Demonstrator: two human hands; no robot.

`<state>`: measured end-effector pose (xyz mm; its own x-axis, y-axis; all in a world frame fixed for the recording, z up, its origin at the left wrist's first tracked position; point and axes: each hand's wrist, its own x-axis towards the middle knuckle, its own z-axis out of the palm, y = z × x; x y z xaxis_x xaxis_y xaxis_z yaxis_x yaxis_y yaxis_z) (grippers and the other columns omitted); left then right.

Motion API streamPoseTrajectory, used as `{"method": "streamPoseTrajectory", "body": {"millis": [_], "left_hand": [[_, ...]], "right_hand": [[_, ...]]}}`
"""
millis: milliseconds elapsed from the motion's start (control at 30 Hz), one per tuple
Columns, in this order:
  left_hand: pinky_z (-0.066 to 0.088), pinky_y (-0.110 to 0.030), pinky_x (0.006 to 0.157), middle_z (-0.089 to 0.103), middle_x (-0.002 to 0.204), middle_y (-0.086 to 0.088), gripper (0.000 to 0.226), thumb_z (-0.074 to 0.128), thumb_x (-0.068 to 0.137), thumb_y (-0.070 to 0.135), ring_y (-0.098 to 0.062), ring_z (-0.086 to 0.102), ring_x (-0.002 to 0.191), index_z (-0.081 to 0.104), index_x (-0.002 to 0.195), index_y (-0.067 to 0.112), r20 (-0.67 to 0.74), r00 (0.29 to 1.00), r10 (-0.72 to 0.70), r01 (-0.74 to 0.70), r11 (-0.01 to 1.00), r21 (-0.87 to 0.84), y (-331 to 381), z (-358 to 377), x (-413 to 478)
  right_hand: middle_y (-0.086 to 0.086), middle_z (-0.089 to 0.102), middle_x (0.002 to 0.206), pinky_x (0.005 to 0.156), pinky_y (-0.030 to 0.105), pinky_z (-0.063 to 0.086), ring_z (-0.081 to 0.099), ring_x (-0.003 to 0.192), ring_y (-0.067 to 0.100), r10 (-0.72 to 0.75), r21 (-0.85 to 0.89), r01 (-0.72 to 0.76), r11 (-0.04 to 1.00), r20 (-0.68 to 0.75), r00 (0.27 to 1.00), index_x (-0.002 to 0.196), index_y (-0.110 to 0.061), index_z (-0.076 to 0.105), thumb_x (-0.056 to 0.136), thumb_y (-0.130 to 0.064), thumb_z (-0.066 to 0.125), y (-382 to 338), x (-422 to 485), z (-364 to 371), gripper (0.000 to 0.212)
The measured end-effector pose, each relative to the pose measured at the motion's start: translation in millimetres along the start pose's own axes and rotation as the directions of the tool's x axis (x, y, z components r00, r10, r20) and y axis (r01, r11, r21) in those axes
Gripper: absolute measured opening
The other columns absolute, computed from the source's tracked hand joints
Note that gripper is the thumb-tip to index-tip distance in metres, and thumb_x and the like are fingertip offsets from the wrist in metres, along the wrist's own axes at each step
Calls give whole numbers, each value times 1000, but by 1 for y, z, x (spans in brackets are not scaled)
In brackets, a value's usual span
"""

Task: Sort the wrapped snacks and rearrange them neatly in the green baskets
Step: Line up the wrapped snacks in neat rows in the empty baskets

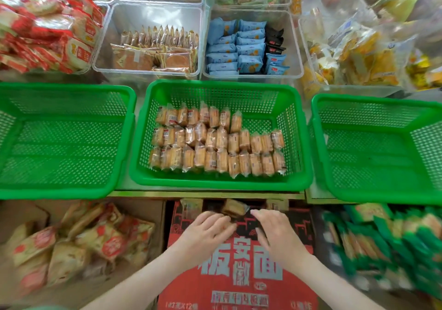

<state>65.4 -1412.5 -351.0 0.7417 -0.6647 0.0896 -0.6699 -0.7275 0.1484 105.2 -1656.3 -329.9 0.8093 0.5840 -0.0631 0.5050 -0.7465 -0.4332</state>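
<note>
Red cardboard carton [239, 285] lies under both hands: left hand [210, 229] fingers curl against a crinkly wrapped snack [234, 207], grip unclear; right hand [272, 228] fingers straight, together, just beside it. Beyond, the perforated green basket [222, 185] holds three glossy rows [215, 147].

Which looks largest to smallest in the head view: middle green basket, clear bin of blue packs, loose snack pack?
1. Middle green basket
2. Clear bin of blue packs (farther back, so the gap is unsure)
3. Loose snack pack, clearly smallest
</note>
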Motion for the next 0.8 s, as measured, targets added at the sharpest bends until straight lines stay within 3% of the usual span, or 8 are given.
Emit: {"method": "streamPoseTrajectory", "body": {"millis": [67,133,200,267,433,600,700,800], "left_hand": [[44,-39,101,63,123,-4,70,84,59,21,-21,59,112,61,125,18,220,975,-14,15,1000,-3,1,19,-8],[40,-40,104,61,130,-7,85,90,52,24,-23,58,119,59,130,18,401,914,-63,48,998,47,0,29,-2],[21,-46,113,42,147,-14,89,80,72,23,-29,41,136,35,148,14,466,881,-83,3,986,169,1,40,4],[12,-48,118,26,155,-17,85,65,87,17,-33,24,144,11,153,11,510,856,-88,-42,970,239,0,52,8],[48,-42,95,64,106,-10,82,82,59,17,-29,62,97,40,129,11,414,902,-126,82,989,122,6,67,9],[54,-38,78,63,108,-14,86,84,57,8,-31,62,96,48,135,8,246,927,-284,303,952,-44,14,48,-12],[53,-32,77,53,123,-14,82,75,74,8,-31,54,108,35,146,8,205,854,-479,520,759,-392,19,24,-29],[36,-12,86,38,129,1,82,67,87,19,-11,38,117,16,152,17,188,745,-639,605,531,-593,19,-3,-32]], "right_hand": [[3,58,126,98,35,49,47,118,16,124,-14,-123,992,119,985,139,-16,38,77,-14,76,4,-15,23,73],[3,35,150,116,32,26,30,139,17,207,2,-210,978,165,964,152,-18,18,91,-17,60,6,-17,35,74],[-4,7,160,116,21,1,2,146,9,203,57,-221,974,225,953,153,-20,-1,99,-22,45,4,-11,42,71],[-5,0,160,114,17,-4,-6,145,4,223,95,-245,965,201,954,153,-21,-6,100,-23,45,1,2,49,73],[6,28,151,115,27,15,20,140,20,295,101,-311,945,145,944,153,-13,12,98,-23,52,-6,34,63,69],[9,43,141,104,33,37,38,131,23,354,160,-371,915,129,926,144,-12,33,99,-21,48,-17,52,64,49],[6,48,134,98,28,39,43,124,20,323,196,-348,917,151,934,141,-13,38,98,-20,51,-27,52,55,46],[1,50,126,93,14,32,46,119,15,296,333,-309,891,90,951,135,-13,46,96,-18,55,-40,45,37,41]]}}
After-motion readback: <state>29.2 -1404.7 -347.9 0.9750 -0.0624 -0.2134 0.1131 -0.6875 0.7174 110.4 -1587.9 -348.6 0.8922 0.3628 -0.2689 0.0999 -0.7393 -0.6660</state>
